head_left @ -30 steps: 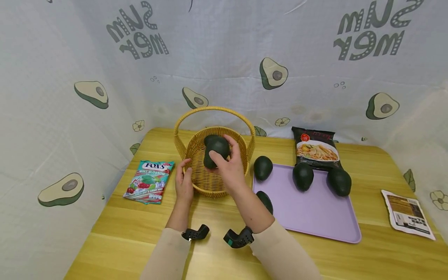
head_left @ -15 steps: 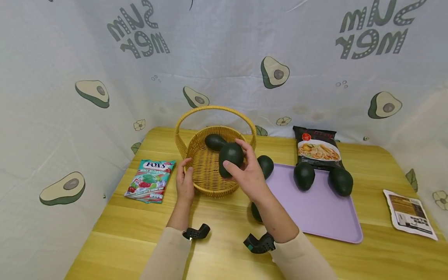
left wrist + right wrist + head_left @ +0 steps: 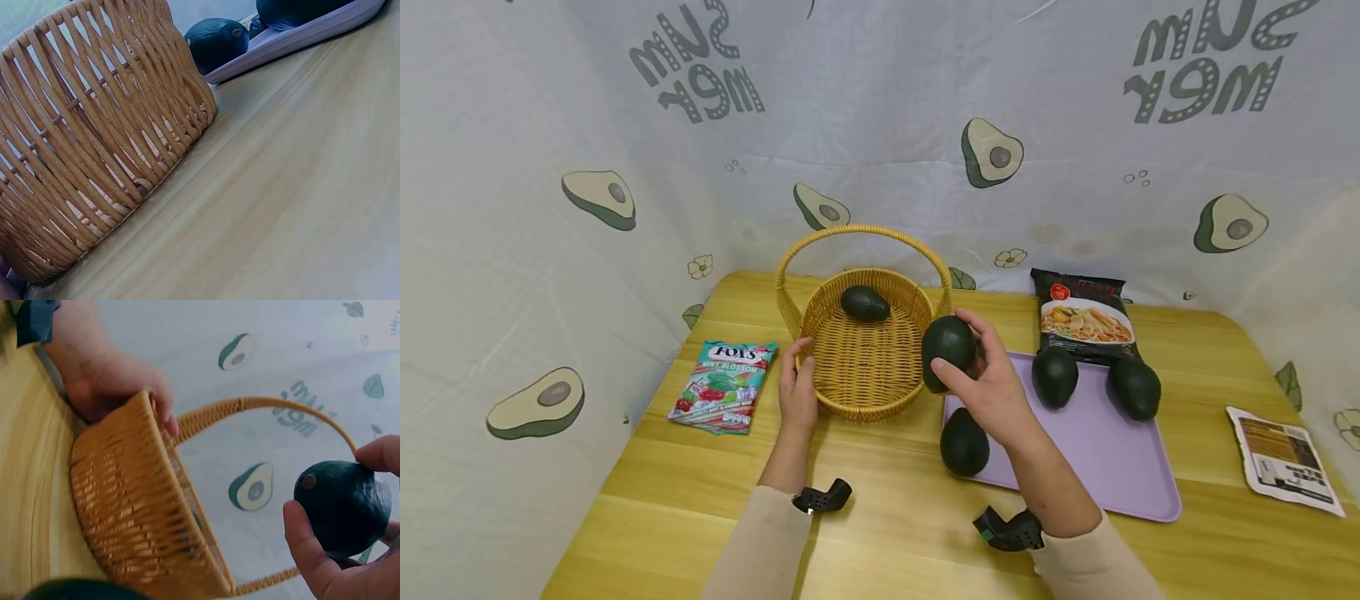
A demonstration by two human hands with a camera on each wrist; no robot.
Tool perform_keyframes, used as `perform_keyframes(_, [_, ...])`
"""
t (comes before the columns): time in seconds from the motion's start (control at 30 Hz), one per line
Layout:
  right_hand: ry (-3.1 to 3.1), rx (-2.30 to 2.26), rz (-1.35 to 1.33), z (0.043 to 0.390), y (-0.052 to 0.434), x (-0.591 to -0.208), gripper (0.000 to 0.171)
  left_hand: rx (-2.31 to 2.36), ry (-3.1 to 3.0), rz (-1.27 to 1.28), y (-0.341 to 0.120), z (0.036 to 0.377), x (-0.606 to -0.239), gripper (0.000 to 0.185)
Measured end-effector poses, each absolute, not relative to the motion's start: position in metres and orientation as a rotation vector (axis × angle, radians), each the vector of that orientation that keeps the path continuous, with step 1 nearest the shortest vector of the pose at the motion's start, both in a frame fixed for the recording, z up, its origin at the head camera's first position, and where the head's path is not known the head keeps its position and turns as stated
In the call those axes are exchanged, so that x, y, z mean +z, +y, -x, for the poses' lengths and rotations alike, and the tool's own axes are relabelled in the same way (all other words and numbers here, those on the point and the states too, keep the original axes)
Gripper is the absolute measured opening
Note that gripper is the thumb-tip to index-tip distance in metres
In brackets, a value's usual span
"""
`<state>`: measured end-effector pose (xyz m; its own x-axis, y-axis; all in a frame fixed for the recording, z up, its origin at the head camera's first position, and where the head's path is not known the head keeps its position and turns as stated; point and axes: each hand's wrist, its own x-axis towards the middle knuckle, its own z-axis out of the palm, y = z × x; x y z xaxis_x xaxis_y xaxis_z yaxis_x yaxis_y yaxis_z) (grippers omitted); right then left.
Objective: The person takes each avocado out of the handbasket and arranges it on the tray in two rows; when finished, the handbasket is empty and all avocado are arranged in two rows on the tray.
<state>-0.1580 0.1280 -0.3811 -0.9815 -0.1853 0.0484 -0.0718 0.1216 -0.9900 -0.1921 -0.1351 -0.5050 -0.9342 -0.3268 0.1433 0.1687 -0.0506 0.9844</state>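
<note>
My right hand (image 3: 1000,400) grips a dark green avocado (image 3: 948,352), held to the right of the yellow wicker basket (image 3: 865,408). In the right wrist view, thumb and fingers close around that avocado (image 3: 344,506). With its fingers over the rim, my left hand (image 3: 797,392) holds the basket's left side; the right wrist view shows this hand (image 3: 115,381) too. One avocado (image 3: 865,303) lies inside the basket at the back. Another avocado (image 3: 965,443) rests at the front left of the lilac tray (image 3: 1097,467). Two more avocados, one (image 3: 1055,377) beside the other (image 3: 1133,389), sit at its back edge.
A candy bag (image 3: 724,387) lies left of the basket. Behind the tray is a black noodle packet (image 3: 1086,317), and a white-edged pouch (image 3: 1287,461) lies at the far right. The basket's tall handle (image 3: 865,230) arches over it. A printed curtain (image 3: 880,125) hangs behind the table.
My right hand has moved right with the avocado, from over the basket to over the tray's left edge. The avocado in the basket has come fully into view. The left hand has stayed put.
</note>
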Motion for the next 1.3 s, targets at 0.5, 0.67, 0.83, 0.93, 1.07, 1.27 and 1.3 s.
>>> perform_keyframes(0.5, [2.579, -1.709, 0.094, 0.150, 0.179, -0.403, 0.074, -2.045, -1.885, -0.165, -0.135, 0.193, -0.506, 0.036])
perform_keyframes(0.67, [2.666, -1.595, 0.054, 0.143, 0.198, -0.410, 0.076, -2.053, -1.878, -0.154, -0.135, 0.193, -0.506, 0.036])
perform_keyframes(0.83, [2.759, -1.461, 0.022, 0.136, 0.216, -0.415, 0.077, -2.046, -1.874, -0.145, -0.135, 0.193, -0.504, 0.036])
perform_keyframes(0.93, [2.790, -1.386, 0.000, 0.130, 0.224, -0.417, 0.077, -2.040, -1.876, -0.143, -0.134, 0.193, -0.504, 0.036])
perform_keyframes(1.07, [2.815, -1.290, -0.025, 0.124, 0.236, -0.421, 0.077, -2.044, -1.878, -0.148, -0.134, 0.193, -0.504, 0.036])
perform_keyframes(1.27, [2.844, -1.154, -0.001, 0.117, 0.252, -0.426, 0.078, -2.058, -1.867, -0.151, -0.133, 0.192, -0.503, 0.036])
perform_keyframes(1.3, [2.838, -1.136, -0.004, 0.116, 0.254, -0.427, 0.079, -2.059, -1.869, -0.152, -0.133, 0.192, -0.503, 0.036])
